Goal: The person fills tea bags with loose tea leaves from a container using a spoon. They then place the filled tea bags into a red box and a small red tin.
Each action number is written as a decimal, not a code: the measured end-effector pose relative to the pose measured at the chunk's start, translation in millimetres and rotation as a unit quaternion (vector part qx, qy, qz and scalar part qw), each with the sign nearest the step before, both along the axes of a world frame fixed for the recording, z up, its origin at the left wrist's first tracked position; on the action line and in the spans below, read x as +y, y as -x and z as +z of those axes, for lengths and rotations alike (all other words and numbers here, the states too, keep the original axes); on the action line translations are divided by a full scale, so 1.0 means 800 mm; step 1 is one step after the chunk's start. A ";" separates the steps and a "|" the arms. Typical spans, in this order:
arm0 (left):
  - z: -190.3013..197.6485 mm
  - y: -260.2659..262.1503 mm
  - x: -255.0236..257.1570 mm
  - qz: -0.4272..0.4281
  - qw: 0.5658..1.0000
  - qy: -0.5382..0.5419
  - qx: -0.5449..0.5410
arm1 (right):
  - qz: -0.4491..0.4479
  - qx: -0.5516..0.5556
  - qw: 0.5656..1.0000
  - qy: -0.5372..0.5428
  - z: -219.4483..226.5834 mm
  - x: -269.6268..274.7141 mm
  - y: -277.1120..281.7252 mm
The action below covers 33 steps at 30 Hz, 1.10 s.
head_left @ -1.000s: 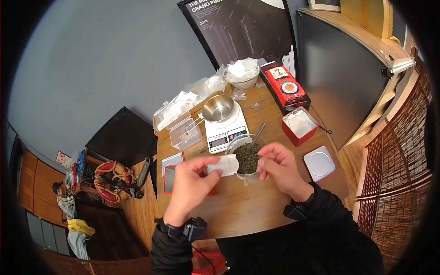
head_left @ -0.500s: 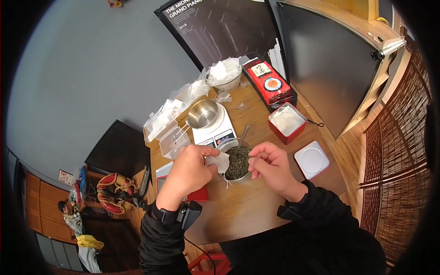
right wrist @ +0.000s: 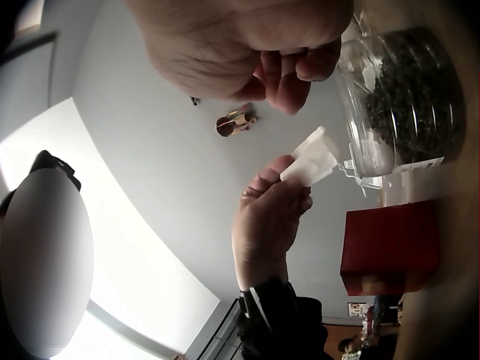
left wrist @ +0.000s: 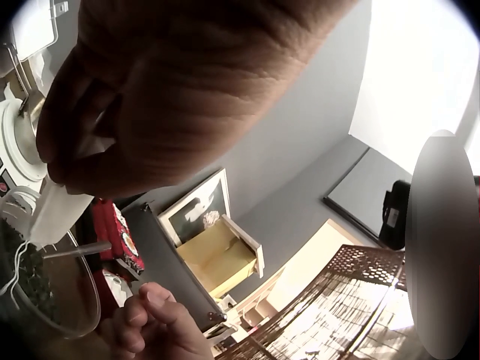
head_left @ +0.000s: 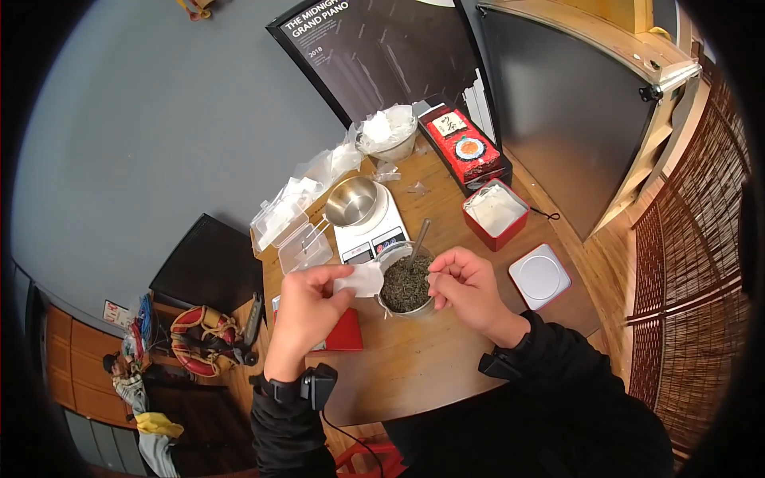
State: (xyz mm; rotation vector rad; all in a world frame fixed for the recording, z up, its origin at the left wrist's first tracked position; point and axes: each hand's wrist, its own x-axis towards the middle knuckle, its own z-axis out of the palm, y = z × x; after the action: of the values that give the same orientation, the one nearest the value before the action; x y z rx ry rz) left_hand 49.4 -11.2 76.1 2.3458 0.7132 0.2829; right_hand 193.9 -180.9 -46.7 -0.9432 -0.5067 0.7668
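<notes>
My left hand (head_left: 307,315) pinches a small white tea bag (head_left: 362,280) between thumb and fingers, at the left rim of a clear jar. White strings (left wrist: 19,274) dangle from the bag's lower end in the left wrist view. Dark loose tea leaves (head_left: 405,288) fill much of the jar (right wrist: 358,124), and a metal spoon handle (head_left: 420,237) sticks up out of it. Just right of the jar is my right hand (head_left: 472,296), its fingers curled and thumb close to the index finger, with nothing visible in its grasp.
Behind the jar, a steel pan (head_left: 351,203) sits on a white kitchen scale (head_left: 374,231). A red tin (head_left: 496,223) of white bags and its lid (head_left: 540,276) lie rightward. Another red tin (head_left: 344,331) stands front left, a red tea package (head_left: 470,150) at the back.
My left hand turned palm-down with the tea bag half a second ago, then turned back and drew slightly left. The right hand stays beside the jar. The head view has shifted.
</notes>
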 end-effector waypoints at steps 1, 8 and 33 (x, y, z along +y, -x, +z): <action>-0.006 0.008 -0.001 -0.001 1.000 -0.001 0.000 | -0.001 -0.003 1.000 0.005 0.001 0.000 0.000; -0.066 0.050 -0.032 0.116 0.933 0.191 -0.282 | -0.010 -0.054 0.998 -0.021 -0.005 0.003 0.014; -0.143 0.086 -0.104 -0.010 0.838 0.301 -0.455 | -0.048 -0.297 0.948 0.106 0.071 -0.047 -0.053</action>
State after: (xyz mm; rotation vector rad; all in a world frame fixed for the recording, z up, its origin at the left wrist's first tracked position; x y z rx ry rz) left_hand -19.7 -94.6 -38.6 1.3650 0.2293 0.9305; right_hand 236.0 -218.2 9.8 -1.3998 -0.9077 0.4419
